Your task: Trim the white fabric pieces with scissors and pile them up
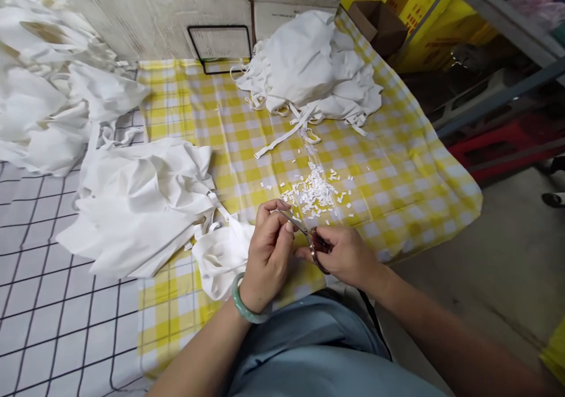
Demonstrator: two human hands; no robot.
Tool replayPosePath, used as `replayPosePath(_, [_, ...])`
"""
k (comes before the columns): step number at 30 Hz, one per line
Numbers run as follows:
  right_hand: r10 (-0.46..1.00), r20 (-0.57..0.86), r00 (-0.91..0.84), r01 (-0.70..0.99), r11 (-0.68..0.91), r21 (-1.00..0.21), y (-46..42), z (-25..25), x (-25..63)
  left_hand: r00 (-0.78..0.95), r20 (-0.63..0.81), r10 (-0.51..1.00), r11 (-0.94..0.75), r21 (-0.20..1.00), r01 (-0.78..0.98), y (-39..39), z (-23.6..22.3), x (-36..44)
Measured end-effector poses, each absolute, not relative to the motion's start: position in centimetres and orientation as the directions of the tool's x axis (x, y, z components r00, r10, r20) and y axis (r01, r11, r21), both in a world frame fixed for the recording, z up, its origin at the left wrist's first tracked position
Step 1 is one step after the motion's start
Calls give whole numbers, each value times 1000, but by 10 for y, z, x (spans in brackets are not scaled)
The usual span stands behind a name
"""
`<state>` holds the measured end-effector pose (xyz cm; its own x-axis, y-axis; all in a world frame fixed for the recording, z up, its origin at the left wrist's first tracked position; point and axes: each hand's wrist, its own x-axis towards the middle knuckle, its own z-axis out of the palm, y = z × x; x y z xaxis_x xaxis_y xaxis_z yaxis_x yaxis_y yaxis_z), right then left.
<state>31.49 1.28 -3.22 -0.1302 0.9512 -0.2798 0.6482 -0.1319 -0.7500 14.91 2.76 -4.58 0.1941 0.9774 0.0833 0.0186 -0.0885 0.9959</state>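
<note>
My left hand (pixel 267 253), with a green bangle on its wrist, is closed in a pinch on a white cloth piece (pixel 218 256) close to the scissor blades. My right hand (pixel 346 254) is wrapped round the handles of a pair of scissors (pixel 304 232), blades pointing up-left toward the left fingers. Just beyond both hands lies a heap of small white fabric snippets (pixel 314 194) on the yellow checked cloth (pixel 397 167).
A pile of white cloth pieces with straps (pixel 309 67) lies at the far side. More crumpled white cloth (pixel 136 203) sits to the left, and another heap (pixel 39 79) at far left on a grid-patterned sheet (pixel 48 320). Yellow cardboard boxes (pixel 424 9) stand at the back right.
</note>
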Motion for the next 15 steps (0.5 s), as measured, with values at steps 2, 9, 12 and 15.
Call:
replayPosePath(2, [950,-302,-75,652,-183,-736,9,-39,324,238,82,968,-91,995,28,33,-48,158])
replayPosePath(9, [935,-333,-119,207,-304,-930,10,-40,337,311,-102,945,125,991,-56,23,-28,143])
replayPosePath(12, [969,-160,-187,115,-140,-983,31,-32,329,315,-149,937,194,974,-118,3,-3,100])
replayPosePath(15, [942,-38,-332,153,14,-988,63,-32,302,235,-169,957,209,965,-158,-18,17,52])
